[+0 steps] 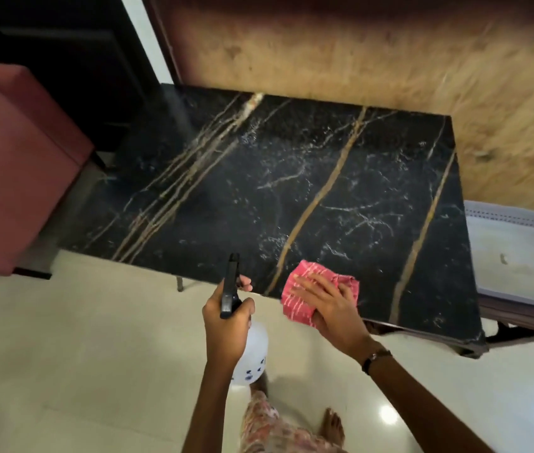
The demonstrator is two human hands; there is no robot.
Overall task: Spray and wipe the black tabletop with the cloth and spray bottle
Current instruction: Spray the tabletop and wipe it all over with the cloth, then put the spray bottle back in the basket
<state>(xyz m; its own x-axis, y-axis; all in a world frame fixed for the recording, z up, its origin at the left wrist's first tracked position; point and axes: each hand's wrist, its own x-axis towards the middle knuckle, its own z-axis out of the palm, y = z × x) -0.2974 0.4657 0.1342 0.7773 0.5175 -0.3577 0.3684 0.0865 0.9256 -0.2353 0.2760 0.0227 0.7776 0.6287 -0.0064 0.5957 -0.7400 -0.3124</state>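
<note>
Left hand (pixel 226 317) is wrapped around the black trigger head of the spray bottle (pixel 248 354), a round white plastic one held just off the near edge of the table, while the right hand (pixel 327 304) lies flat, fingers straight, pressing on a folded red cloth (pixel 305 282) with pale woven stripes. The cloth sits at the near edge of the black tabletop (pixel 291 178), glossy marble-look with gold and white veins. Around it there's a pink upholstered seat (pixel 14 158) to the left, a tan textured wall (pixel 390 53) behind and shiny cream floor tiles (pixel 95 354).
</note>
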